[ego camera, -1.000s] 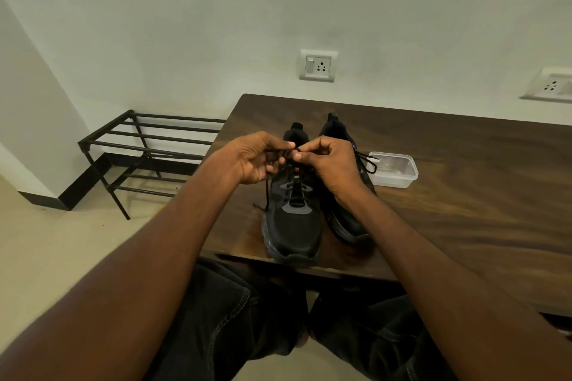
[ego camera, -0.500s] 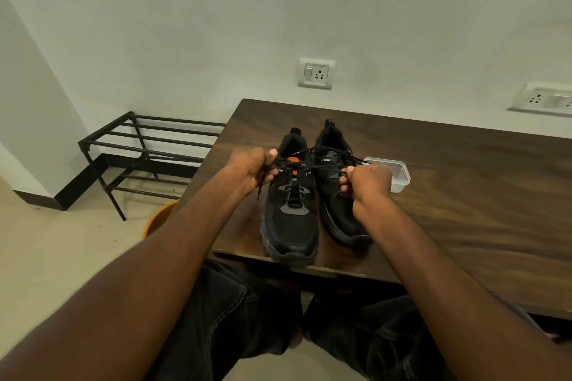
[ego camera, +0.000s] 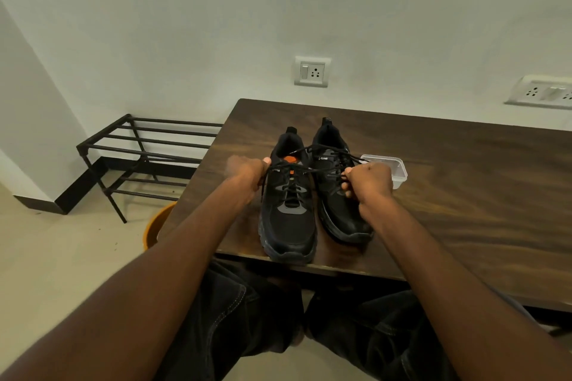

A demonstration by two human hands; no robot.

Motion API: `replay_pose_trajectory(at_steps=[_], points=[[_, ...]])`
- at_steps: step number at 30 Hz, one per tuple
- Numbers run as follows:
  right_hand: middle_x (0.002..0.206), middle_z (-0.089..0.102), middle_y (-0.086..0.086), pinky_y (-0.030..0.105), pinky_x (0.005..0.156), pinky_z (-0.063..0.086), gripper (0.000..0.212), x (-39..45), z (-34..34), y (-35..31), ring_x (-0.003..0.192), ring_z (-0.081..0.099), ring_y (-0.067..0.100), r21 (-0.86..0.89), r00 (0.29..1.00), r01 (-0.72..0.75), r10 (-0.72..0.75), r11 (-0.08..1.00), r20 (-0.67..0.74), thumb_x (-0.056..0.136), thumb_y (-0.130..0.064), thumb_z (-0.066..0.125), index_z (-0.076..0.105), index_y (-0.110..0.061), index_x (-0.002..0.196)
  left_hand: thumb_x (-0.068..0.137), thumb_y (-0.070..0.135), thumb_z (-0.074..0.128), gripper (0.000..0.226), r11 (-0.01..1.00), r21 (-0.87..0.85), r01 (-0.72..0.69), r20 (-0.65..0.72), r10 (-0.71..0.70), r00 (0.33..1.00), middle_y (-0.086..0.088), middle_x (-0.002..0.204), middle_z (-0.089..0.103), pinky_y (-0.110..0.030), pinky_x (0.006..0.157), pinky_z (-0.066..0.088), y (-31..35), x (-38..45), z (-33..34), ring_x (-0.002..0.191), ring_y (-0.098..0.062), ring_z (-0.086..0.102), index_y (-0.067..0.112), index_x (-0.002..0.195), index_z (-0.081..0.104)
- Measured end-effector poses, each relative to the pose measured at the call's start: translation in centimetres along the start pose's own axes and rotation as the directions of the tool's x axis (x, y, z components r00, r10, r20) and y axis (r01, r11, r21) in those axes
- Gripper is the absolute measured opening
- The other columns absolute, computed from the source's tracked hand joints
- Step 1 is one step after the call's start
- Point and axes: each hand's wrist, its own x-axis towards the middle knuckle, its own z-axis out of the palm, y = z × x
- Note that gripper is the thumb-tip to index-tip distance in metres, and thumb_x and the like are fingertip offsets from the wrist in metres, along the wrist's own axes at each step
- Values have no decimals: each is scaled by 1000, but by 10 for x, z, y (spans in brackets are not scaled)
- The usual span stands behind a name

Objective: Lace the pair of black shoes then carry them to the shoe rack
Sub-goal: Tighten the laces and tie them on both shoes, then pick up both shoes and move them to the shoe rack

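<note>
We're in a plain room of a home, it seems: white walls with a wall socket [ego camera: 312, 72], a dark wooden table [ego camera: 464, 195], a black metal shoe rack [ego camera: 148, 151] on the pale floor, an orange bucket [ego camera: 154, 226] tucked beside.

Left hand [ego camera: 247, 172] and right hand [ego camera: 370, 179] pull black laces [ego camera: 322, 161] apart over two shoes [ego camera: 291, 210]; table [ego camera: 464, 195] beneath.
</note>
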Motion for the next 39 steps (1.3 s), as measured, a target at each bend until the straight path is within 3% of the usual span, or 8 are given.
replay_pose_trajectory(at_steps=[3,7,12,22,24,28,34,39], points=[[101,71,1,36,77,55,8,4,-16,1,89,67,21,-307,978,204,-209,930,16,90,-22,70,66,-23,96,98,45,67,35,962,217,-166,115,143,983,-5,90,62,-30,63,46,-4,-20,-8,75,-15,58,11,93,59],[129,65,6,43,97,53,47,9,-24,2,118,62,30,-512,949,316,-276,799,154,93,-40,72,58,-20,133,69,54,91,116,888,422,-184,342,32,939,-12,152,40,-48,111,45,-18,-33,-5,139,-32,43,13,154,23],[143,57,8,48,106,50,89,3,-14,14,129,55,36,-694,932,356,-189,626,308,71,-61,84,48,-25,144,76,39,91,100,922,293,-253,395,124,910,-7,143,53,-37,106,48,-22,-31,4,128,-22,53,11,151,30],[150,44,12,45,108,45,99,-11,-14,10,136,44,36,-769,942,331,-148,547,300,71,-57,89,42,-19,150,78,54,84,99,792,475,-384,289,272,918,-16,149,45,-49,110,47,-15,-25,2,137,-33,47,9,150,34],[150,40,15,47,107,45,90,-25,-11,9,135,41,36,-813,921,378,-269,443,282,80,-57,81,40,-16,149,85,57,76,92,629,581,-517,247,469,848,-16,154,39,-53,115,41,-7,-24,1,143,-35,38,13,154,33],[140,46,6,48,103,49,51,-58,6,4,128,45,26,-715,718,642,-543,277,435,94,-55,67,57,-25,134,99,40,64,55,312,425,-850,361,803,475,-6,154,45,-51,120,35,33,-15,13,144,-25,38,21,149,49],[156,33,2,51,108,38,65,-77,40,17,139,32,27,-517,509,851,-393,94,766,92,-73,52,49,-39,147,106,52,45,44,-23,254,-967,868,447,218,3,166,32,-51,123,15,81,8,92,156,-24,19,42,149,48],[164,21,0,54,112,33,73,-79,50,19,145,20,31,-574,554,818,-325,41,766,88,-71,59,48,-33,150,107,49,45,43,-61,290,-955,944,184,275,5,164,36,-50,123,26,74,30,97,150,-20,33,34,146,56]])
